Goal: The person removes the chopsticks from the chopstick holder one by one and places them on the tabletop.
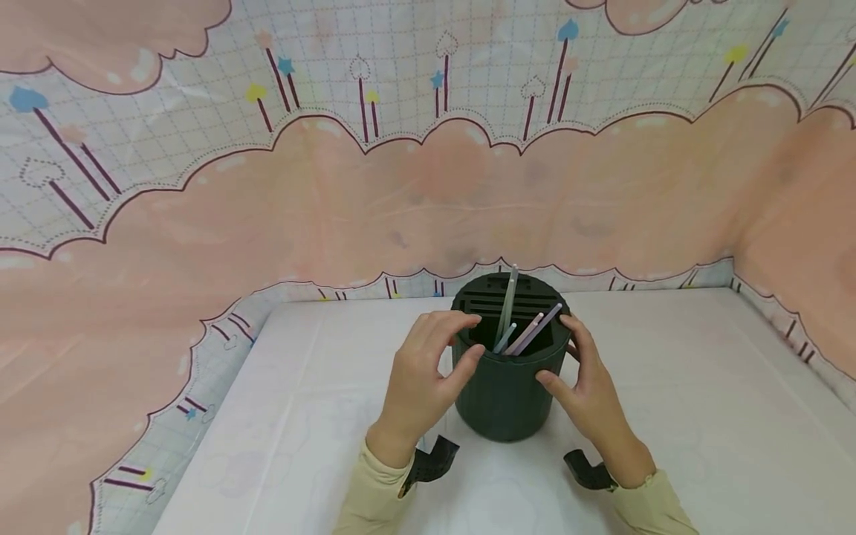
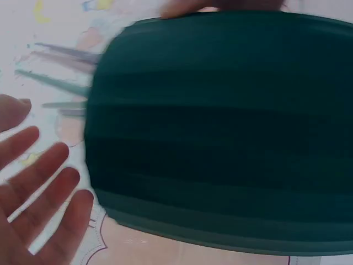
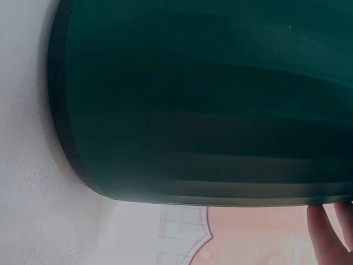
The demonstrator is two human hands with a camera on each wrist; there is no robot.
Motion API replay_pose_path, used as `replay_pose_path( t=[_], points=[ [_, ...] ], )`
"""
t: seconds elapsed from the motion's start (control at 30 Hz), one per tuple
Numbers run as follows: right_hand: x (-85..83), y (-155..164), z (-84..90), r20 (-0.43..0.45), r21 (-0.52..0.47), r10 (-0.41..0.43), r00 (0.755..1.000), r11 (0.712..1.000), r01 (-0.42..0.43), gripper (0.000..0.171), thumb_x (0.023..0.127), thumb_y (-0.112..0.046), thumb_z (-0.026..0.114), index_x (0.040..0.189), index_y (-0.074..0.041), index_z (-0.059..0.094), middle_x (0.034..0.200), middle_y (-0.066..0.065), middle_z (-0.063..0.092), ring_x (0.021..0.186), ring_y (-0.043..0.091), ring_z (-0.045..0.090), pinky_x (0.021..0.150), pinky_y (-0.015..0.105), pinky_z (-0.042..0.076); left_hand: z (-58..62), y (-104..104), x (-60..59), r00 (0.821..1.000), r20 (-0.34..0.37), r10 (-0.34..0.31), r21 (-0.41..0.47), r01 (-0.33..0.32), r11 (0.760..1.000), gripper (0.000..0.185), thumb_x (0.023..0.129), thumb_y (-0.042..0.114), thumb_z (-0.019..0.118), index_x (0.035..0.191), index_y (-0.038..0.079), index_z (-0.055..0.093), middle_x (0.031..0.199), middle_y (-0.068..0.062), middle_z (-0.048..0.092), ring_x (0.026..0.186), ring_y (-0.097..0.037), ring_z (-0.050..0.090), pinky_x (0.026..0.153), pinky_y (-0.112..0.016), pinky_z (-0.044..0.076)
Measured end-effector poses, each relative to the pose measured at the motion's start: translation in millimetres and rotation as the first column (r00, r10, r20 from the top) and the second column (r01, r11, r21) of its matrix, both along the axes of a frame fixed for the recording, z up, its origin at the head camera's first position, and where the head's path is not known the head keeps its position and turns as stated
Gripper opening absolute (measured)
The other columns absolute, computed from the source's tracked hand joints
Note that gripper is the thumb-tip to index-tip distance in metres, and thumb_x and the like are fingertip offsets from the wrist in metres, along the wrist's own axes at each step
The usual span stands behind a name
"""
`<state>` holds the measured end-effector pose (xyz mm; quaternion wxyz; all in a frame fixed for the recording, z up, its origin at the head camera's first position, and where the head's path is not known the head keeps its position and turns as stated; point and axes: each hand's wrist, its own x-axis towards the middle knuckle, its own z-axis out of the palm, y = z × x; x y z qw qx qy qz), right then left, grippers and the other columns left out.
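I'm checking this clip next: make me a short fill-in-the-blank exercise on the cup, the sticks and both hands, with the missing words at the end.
1. The cup is dark ____.
2. It stands on a ____ table.
3. Several sticks poke up out of the ____.
4. While the right hand grips the cup, the left hand holds ____.

Missing words: green; white; cup; nothing.

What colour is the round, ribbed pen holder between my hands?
Dark green. The round, ribbed pen holder shows best in the left wrist view.
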<state>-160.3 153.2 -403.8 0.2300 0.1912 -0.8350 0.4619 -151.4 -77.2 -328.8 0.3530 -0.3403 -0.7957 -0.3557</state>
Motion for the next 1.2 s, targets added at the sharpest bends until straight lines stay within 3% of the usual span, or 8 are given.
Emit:
replay_pose_path(
  t=[0.17,0.33,0.5,0.73,0.93,1.2],
  points=[
    [-0.2,0.5,-0.6,-0.006,-0.012,0.007,1.000,1.000,-0.007,0.079,0.076,-0.029,0.071,0.139,-0.020,0.024,0.142,0.005,0.029,0.124,0.027,0.033,0.093,0.052,0.034,-5.5,10.9,1.0,1.000,-0.007,0.006,-0.100,-0.007,0.995,0.037,0.088,0.027,0.056,0.122,0.014,0.050,0.105,0.004,0.056,0.093,-0.008,0.051,0.075,-0.018,0.044],
    [-1.4,1.5,-1.2,-0.025,-0.007,0.013,1.000,1.000,-0.013,0.080,0.075,-0.029,0.071,0.139,-0.018,0.024,0.141,0.006,0.029,0.124,0.027,0.034,0.092,0.052,0.034,-10.5,21.3,2.3,0.998,-0.011,0.059,-0.205,-0.060,0.977,0.041,0.090,0.034,0.051,0.126,0.015,0.047,0.098,0.004,0.057,0.088,-0.006,0.052,0.068,-0.018,0.046],
    [-1.6,2.3,-1.8,-0.035,-0.009,0.014,0.999,1.000,-0.015,0.079,0.076,-0.029,0.071,0.139,-0.017,0.025,0.141,0.007,0.029,0.123,0.027,0.035,0.091,0.052,0.035,-13.0,24.9,1.7,0.996,-0.059,0.071,-0.228,-0.082,0.970,0.031,0.092,0.029,0.048,0.115,0.010,0.055,0.095,0.002,0.060,0.085,-0.008,0.053,0.067,-0.018,0.046],
    [0.1,1.6,-2.2,-0.034,-0.019,0.010,0.999,1.000,-0.011,0.080,0.074,-0.029,0.072,0.138,-0.017,0.026,0.141,0.006,0.030,0.123,0.028,0.035,0.092,0.052,0.035,-13.2,25.4,2.4,0.996,-0.076,0.055,-0.165,-0.067,0.984,0.017,0.091,0.018,0.052,0.102,0.009,0.062,0.090,0.002,0.062,0.082,-0.007,0.054,0.071,-0.017,0.047],
    [-0.3,0.8,-1.1,-0.039,-0.004,0.020,0.999,1.000,-0.020,0.079,0.075,-0.030,0.071,0.139,-0.017,0.025,0.141,0.006,0.030,0.124,0.027,0.034,0.091,0.052,0.035,-11.0,28.0,2.0,0.992,-0.124,0.004,-0.012,-0.005,1.000,0.015,0.087,0.013,0.057,0.101,0.007,0.061,0.090,0.002,0.062,0.073,-0.006,0.052,0.063,-0.014,0.043],
    [-1.5,0.9,0.0,-0.040,0.020,0.028,0.999,0.999,-0.028,0.079,0.075,-0.027,0.072,0.139,-0.018,0.025,0.142,0.005,0.027,0.125,0.025,0.033,0.092,0.050,0.036,-0.8,30.4,9.3,0.981,-0.188,-0.044,0.199,0.082,0.977,0.013,0.085,0.007,0.059,0.098,0.004,0.061,0.090,-0.004,0.063,0.078,-0.012,0.057,0.062,-0.019,0.047]
  ],
)
